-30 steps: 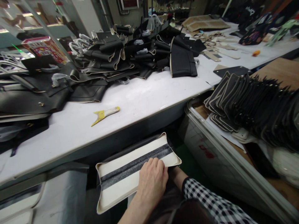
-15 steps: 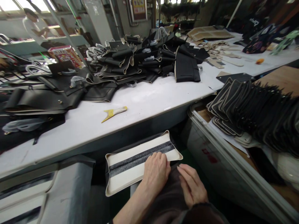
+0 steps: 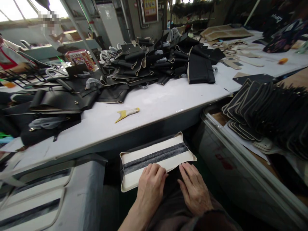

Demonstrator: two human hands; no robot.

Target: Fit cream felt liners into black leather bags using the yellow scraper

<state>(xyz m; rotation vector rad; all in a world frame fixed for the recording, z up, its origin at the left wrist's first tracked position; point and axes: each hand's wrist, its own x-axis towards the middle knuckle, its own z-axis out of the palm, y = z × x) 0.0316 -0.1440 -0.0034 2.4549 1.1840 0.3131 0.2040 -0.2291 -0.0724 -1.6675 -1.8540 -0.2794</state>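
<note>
An oblong leather bag piece [image 3: 154, 157] lies over my lap, its white face up and a dark grey stripe running lengthwise. Its corners turn up, and black material shows along the far edge. My left hand [image 3: 151, 183] has its fingers curled over the near edge, around the middle; the thumb side is partly hidden. At the near right part of the same edge, my right hand [image 3: 193, 189] touches with its fingertips. Those fingers are stretched out, with the thumb apart from them.
Beyond the bag piece stands a white-topped table [image 3: 154, 106] with a yellow forked tool [image 3: 126, 114] and heaped black leather pieces [image 3: 141, 61]. Rows of dark flaps [image 3: 267, 112] fill a bin at right. More striped pieces [image 3: 36, 199] lie lower left. A person [image 3: 54, 35] is far left.
My left hand has drawn back from the striped face to the near edge. My right hand has come up to touch that edge. The view has turned slightly left.
</note>
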